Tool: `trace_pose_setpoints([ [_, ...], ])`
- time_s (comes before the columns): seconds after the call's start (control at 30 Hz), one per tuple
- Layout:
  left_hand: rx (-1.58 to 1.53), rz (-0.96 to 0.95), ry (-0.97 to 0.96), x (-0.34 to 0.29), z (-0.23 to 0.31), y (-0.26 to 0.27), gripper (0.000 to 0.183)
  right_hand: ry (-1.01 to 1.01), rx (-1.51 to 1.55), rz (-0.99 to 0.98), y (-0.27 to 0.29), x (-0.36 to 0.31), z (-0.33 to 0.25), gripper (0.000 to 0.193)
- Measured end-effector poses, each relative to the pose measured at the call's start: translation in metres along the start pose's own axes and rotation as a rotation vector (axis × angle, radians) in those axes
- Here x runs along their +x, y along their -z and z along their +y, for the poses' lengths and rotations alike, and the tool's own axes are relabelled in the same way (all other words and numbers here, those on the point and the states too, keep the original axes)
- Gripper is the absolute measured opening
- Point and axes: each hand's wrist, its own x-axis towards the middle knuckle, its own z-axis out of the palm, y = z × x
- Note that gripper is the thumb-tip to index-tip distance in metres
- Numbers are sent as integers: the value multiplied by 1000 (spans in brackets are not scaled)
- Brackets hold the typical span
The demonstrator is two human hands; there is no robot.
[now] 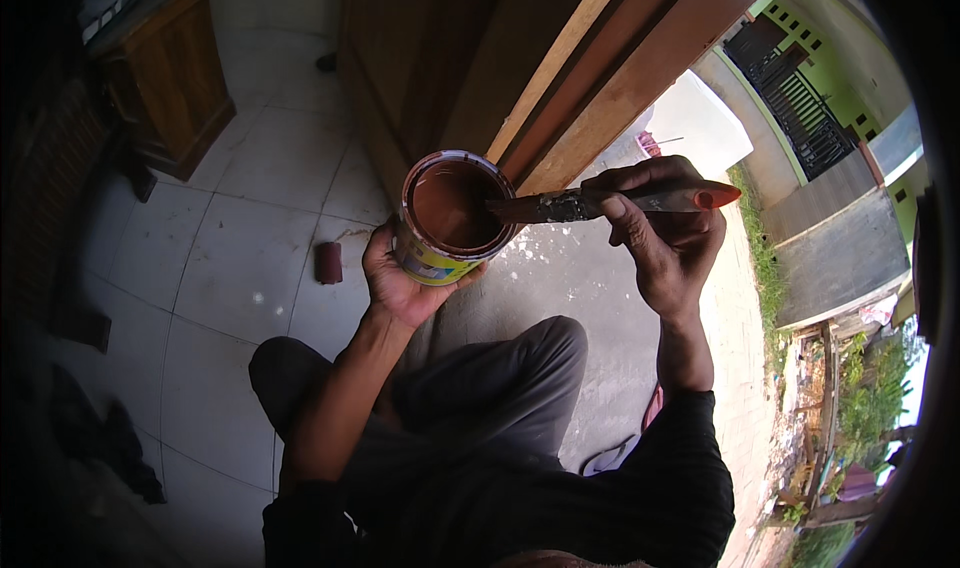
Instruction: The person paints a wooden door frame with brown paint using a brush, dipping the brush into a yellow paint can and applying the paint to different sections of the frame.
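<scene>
My left hand (410, 293) is wrapped round the lower side of a paint can (437, 267), which is tilted so its open mouth shows. Reddish-brown paint (448, 206) lies inside, with smears along the rim. In my right hand (665, 230) is a paintbrush (640, 199), held by its handle between thumb and fingers. Its paint-covered bristles reach over the right side of the can's rim. Dried paint speckles the metal band of the brush. The handle's end shows a red-orange patch.
A brown wooden door (430, 58) and door frame (600, 78) stand just beyond the can. On the white floor tiles (235, 253) lies a small dark red cylinder (328, 263). A wooden cabinet (175, 78) stands far left. Sandals (610, 456) rest by my right knee, near sunlit paving (735, 368).
</scene>
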Motion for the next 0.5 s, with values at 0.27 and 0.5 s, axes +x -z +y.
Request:
trace_pose_setpoints([
  [0.27,19,18,77,6,12,22,85,84,-82,-172,-36,14,28,11],
  [0.5,23,49,77,9,14,32,85,-123,-239,-255,-41,11,43,15],
])
